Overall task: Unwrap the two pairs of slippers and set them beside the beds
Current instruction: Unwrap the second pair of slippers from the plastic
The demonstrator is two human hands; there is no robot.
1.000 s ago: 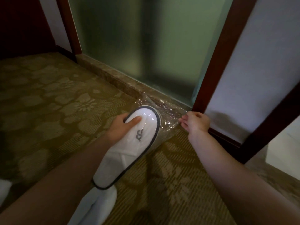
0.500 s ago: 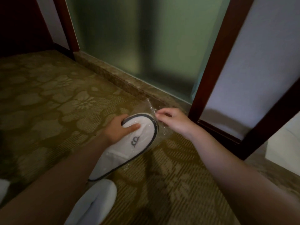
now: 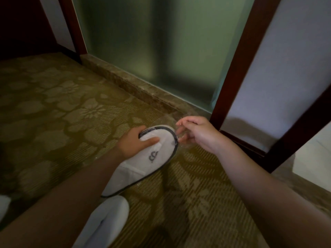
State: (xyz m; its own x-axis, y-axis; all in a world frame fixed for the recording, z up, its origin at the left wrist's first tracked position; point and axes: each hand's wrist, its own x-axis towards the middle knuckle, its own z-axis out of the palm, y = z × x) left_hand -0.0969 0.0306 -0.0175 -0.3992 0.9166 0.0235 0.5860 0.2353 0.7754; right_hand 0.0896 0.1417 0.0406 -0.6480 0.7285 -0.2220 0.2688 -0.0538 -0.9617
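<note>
A white slipper pair (image 3: pixel 143 163) with dark trim and a small logo sits in a clear plastic wrapper (image 3: pixel 180 140). My left hand (image 3: pixel 133 143) grips the pair near its toe end, thumb on top. At the toe, my right hand (image 3: pixel 196 133) pinches the loose end of the wrapper with its fingertips. The wrapper is thin and hard to see against the carpet. Below my left forearm a second white slipper (image 3: pixel 105 222) shows near the floor.
Patterned olive carpet (image 3: pixel 53 113) covers the floor. A stone sill (image 3: pixel 136 90) runs under a frosted glass panel (image 3: pixel 161 42). A dark wooden frame (image 3: pixel 238 65) and white wall panel (image 3: pixel 286 68) stand to the right. Something white (image 3: pixel 3 204) pokes in at the lower left edge.
My right hand has come in from the right and pinches the wrapper right at the slipper's toe. The bunched plastic that stretched out past the toe has collapsed. The slipper pair sits slightly lower.
</note>
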